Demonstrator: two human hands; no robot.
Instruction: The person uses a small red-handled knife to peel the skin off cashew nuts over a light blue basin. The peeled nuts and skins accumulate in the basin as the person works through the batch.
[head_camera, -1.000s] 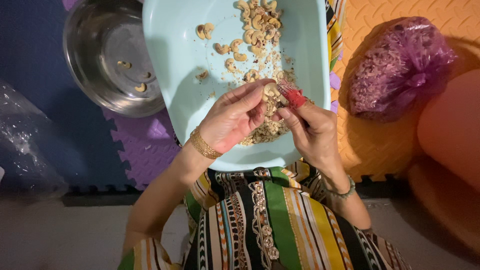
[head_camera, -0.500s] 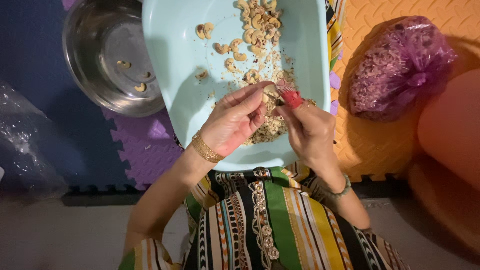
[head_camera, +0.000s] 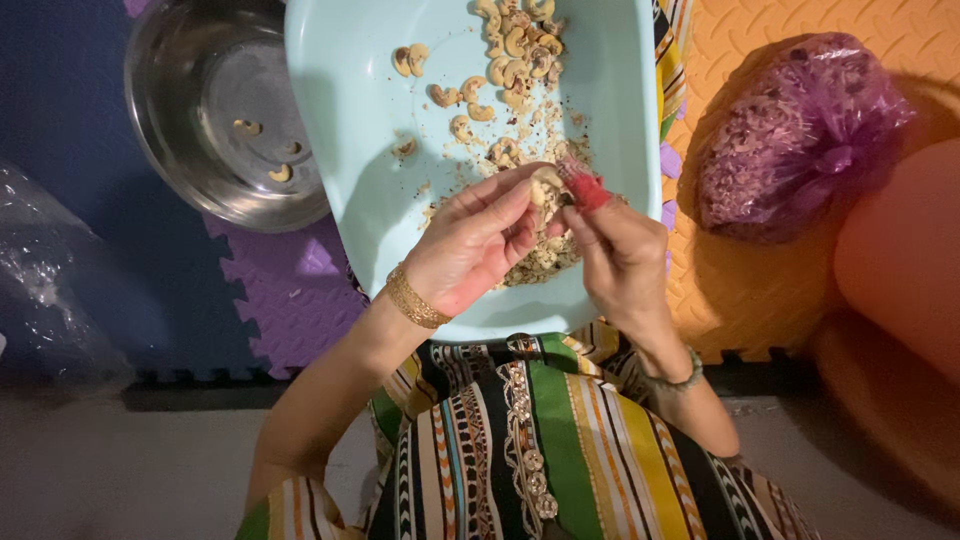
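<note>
The person's left hand (head_camera: 475, 245) pinches a pale cashew nut (head_camera: 546, 183) between thumb and fingertips, the nut sticking out just past the fingertips toward the other hand, above the near part of a light blue plastic tray (head_camera: 345, 120). The right hand (head_camera: 620, 260) is closed around a small red-handled tool (head_camera: 585, 190), whose red end pokes out above the index finger and meets the nut, so the two hands nearly touch at that spot. The tool's tip is too small to make out. Under the hands lies a heap of broken skins and crumbs (head_camera: 545, 258), and farther up the tray whole cashew kernels (head_camera: 515, 45) lie scattered and bunched. A gold bangle (head_camera: 415, 300) rings the left wrist and a green bead bracelet (head_camera: 675, 378) the right. To the left of the tray a steel bowl (head_camera: 190, 150) holds a few kernels. To the right, on the orange foam mat (head_camera: 760, 30), sits a tied purple plastic bag (head_camera: 790, 130) full of reddish skins
</note>
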